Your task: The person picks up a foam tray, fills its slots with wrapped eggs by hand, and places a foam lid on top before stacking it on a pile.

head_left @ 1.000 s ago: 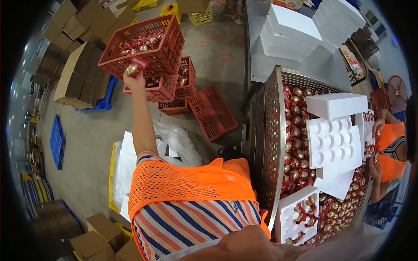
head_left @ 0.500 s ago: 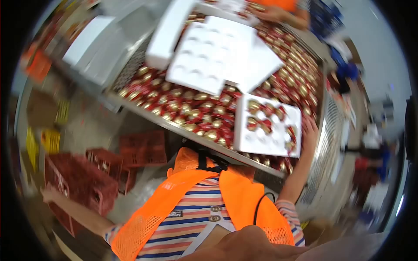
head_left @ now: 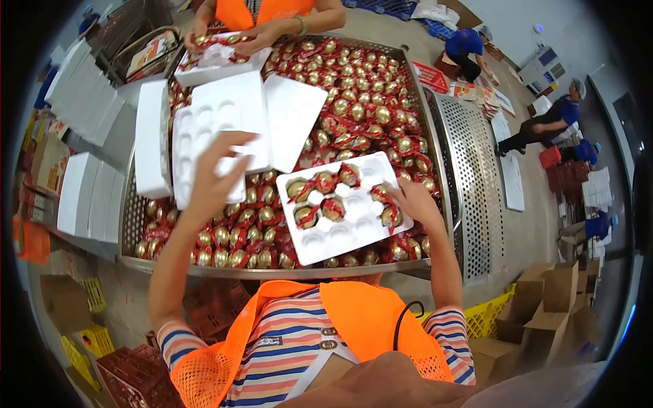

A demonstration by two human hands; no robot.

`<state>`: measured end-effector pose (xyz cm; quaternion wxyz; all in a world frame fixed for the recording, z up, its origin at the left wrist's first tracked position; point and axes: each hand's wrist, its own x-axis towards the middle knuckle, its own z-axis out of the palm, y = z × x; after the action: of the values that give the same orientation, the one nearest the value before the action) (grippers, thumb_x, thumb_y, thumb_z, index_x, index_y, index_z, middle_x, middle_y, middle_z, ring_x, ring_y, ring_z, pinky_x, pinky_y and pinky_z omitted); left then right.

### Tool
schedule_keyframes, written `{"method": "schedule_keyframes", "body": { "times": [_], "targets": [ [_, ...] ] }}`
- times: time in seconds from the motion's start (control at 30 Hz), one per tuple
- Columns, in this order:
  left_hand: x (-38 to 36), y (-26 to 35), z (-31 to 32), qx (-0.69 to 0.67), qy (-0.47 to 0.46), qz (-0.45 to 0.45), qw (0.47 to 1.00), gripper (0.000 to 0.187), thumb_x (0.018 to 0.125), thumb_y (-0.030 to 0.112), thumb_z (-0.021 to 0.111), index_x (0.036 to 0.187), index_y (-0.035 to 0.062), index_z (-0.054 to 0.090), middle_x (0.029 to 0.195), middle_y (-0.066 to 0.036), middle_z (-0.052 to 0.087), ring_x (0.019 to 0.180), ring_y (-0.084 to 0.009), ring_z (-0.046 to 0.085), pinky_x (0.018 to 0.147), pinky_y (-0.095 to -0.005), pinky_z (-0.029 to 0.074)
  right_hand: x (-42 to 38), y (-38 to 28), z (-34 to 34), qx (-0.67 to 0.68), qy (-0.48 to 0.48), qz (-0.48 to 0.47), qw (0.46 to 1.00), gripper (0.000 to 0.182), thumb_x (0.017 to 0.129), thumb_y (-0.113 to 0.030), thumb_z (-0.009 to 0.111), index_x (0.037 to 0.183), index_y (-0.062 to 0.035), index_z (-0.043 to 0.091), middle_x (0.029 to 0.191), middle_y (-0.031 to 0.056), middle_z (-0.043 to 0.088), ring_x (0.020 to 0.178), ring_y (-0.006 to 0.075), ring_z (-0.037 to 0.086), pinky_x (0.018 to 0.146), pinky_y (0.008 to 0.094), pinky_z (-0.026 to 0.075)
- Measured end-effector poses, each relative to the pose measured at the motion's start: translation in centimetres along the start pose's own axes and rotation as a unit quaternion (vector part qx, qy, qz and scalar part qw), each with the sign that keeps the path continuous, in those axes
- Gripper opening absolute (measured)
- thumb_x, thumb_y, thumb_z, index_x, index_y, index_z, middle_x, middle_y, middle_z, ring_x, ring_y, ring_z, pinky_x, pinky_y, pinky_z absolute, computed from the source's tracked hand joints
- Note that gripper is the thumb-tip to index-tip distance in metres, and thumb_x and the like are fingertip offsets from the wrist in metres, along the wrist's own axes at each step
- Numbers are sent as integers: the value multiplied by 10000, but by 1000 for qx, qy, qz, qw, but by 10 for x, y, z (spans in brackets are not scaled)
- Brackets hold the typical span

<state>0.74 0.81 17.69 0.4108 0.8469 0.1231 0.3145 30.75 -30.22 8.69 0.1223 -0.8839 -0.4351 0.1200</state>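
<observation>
A white foam tray [head_left: 340,243] with round hollows lies tilted on a heap of gold balls in red wrappers [head_left: 354,88]. Several gold balls sit in its left, upper and right hollows; others are bare. My right hand [head_left: 416,202] is at the tray's right edge, its fingers bent over a wrapped ball there. My left hand [head_left: 221,170] hovers over the front of a stacked white tray [head_left: 224,102], fingers spread and holding nothing. A flat white sheet [head_left: 292,115] rests between that stack and the heap.
Across the metal table [head_left: 272,273], a co-worker in an orange vest handles balls over another white tray [head_left: 197,73]. An upright white foam block [head_left: 153,139] stands at the left. Red crates [head_left: 139,377] are on the floor at lower left; cardboard boxes [head_left: 544,319] stand at right.
My left hand has come up from the red crates at lower left to above the white trays. My right hand stays by the tray's right edge. The view has turned and steadied.
</observation>
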Motion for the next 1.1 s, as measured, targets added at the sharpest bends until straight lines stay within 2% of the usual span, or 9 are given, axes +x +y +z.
{"method": "schedule_keyframes", "body": {
  "times": [0.1, 0.2, 0.4, 0.43, 0.57, 0.73, 0.9, 1.0, 1.1],
  "targets": [
    [57, -33, 82, -31, -110, -4, 993, 293, 888, 99, 625, 1176, 52, 650, 1166, -71, 646, 1005, -176, 617, 820, -302, 499, 18, 19, -37, 77, -103, 15, 992, 503, 955, -449, 524, 877, 26, 665, 820, 247, 653, 801, 435, 634, 742, 494, 482],
    [110, -67, 160, -11, -165, -51, 985, 257, 876, 131, 641, 1110, 29, 676, 1064, -91, 680, 899, -194, 652, 793, -327, 526, 64, 50, -37, 35, 106, -57, 992, 492, 880, -511, 613, 969, -33, 686, 872, 224, 646, 797, 402, 627, 728, 491, 493],
    [177, -112, 297, 106, -182, -47, 976, 369, 803, 299, 719, 1026, 7, 685, 1055, -209, 668, 1015, -379, 630, 873, -458, 504, 126, 45, -16, -282, 122, 39, 951, 771, 668, -679, 731, 1168, -101, 624, 1155, 140, 577, 1080, 319, 520, 851, 440, 430],
    [186, -104, 310, 91, -213, -113, 966, 569, 784, 371, 746, 1154, -39, 613, 1116, -241, 646, 1067, -400, 609, 909, -454, 496, 131, 50, -7, -297, 96, 50, 949, 825, 615, -721, 740, 1147, -100, 630, 1148, 122, 571, 1130, 308, 476, 919, 418, 373],
    [173, -114, 367, 186, -148, -101, 966, 838, 749, 384, 784, 1321, -66, 369, 1135, -310, 600, 1051, -467, 597, 903, -483, 504, 144, 73, -6, -190, 77, 58, 977, 715, 610, -520, 845, 1148, -96, 640, 1166, 148, 573, 1058, 336, 563, 848, 452, 482],
    [181, -132, 346, 150, -243, -127, 950, 638, 751, 291, 768, 1203, -47, 472, 1011, -269, 658, 971, -427, 646, 843, -476, 529, 141, 99, -25, -36, 83, 43, 995, 483, 674, -327, 838, 1073, -98, 688, 1025, 148, 619, 926, 337, 634, 868, 418, 526],
    [178, -127, 288, -42, -196, -264, 944, 376, 800, 335, 682, 965, -2, 658, 929, -155, 703, 757, -281, 684, 665, -361, 536, 121, 93, -26, -121, 199, -60, 971, 326, 816, -287, 711, 1104, -137, 682, 924, 86, 628, 885, 265, 623, 775, 417, 440],
    [174, -103, 230, -309, -205, -423, 827, 303, 906, 328, 591, 1035, 63, 661, 887, -92, 705, 598, -143, 596, 511, -273, 428, 113, 91, -22, -171, 246, -117, 947, 321, 852, -278, 684, 1146, -152, 658, 912, 40, 605, 904, 231, 595, 779, 400, 405],
    [158, -84, 185, -462, -217, -422, 750, 393, 972, 349, 517, 1200, 38, 594, 933, -97, 697, 699, -160, 614, 620, -289, 476, 109, 93, -15, -144, 263, -106, 948, 275, 916, -204, 616, 1181, -140, 655, 984, 59, 621, 919, 245, 601, 809, 400, 426]
  ]
}}
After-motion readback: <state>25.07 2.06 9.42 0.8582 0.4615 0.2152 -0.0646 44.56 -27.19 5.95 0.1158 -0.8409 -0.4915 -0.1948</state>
